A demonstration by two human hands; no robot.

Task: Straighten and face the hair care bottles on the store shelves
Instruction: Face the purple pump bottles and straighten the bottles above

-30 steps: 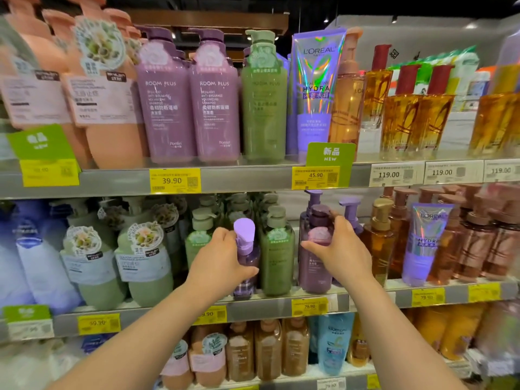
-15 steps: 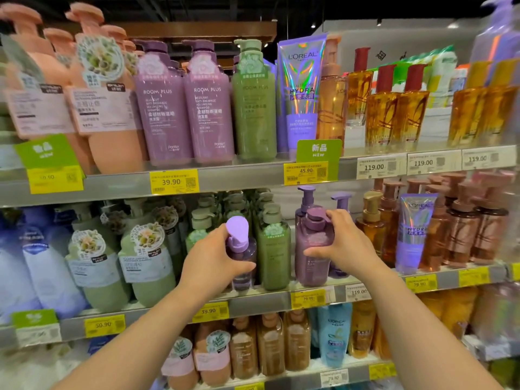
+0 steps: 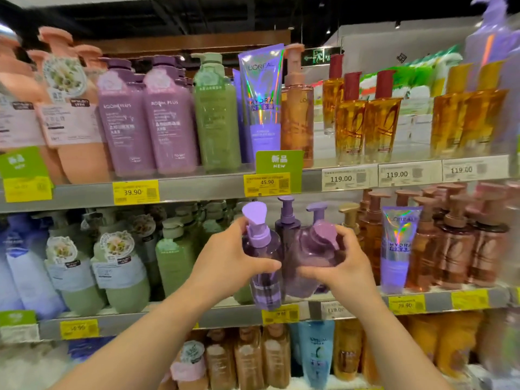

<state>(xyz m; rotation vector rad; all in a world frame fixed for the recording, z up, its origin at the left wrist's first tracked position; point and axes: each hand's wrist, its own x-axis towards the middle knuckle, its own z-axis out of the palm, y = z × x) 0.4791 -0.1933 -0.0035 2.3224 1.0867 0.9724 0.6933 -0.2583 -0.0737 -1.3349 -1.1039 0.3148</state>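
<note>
My left hand [image 3: 228, 263] grips a clear purple pump bottle [image 3: 264, 288] with a pale lilac pump head, held at the front of the middle shelf [image 3: 168, 316]. My right hand [image 3: 342, 266] grips a rounder mauve pump bottle [image 3: 312, 249] just to its right, tilted left so the two bottles touch. Behind them stand a dark purple pump bottle [image 3: 287, 220] and a lilac pump [image 3: 318, 211].
Green pump bottles [image 3: 174, 254] stand left of my hands, copper pump bottles [image 3: 455, 240] and a holographic tube [image 3: 398, 249] to the right. The upper shelf [image 3: 197, 190] carries purple, green, peach and amber bottles. Yellow price tags line the shelf edges. More bottles fill the shelf below.
Both hands have drawn their bottles forward and towards each other. The mauve bottle now tilts left against the clear purple one. The camera has moved closer.
</note>
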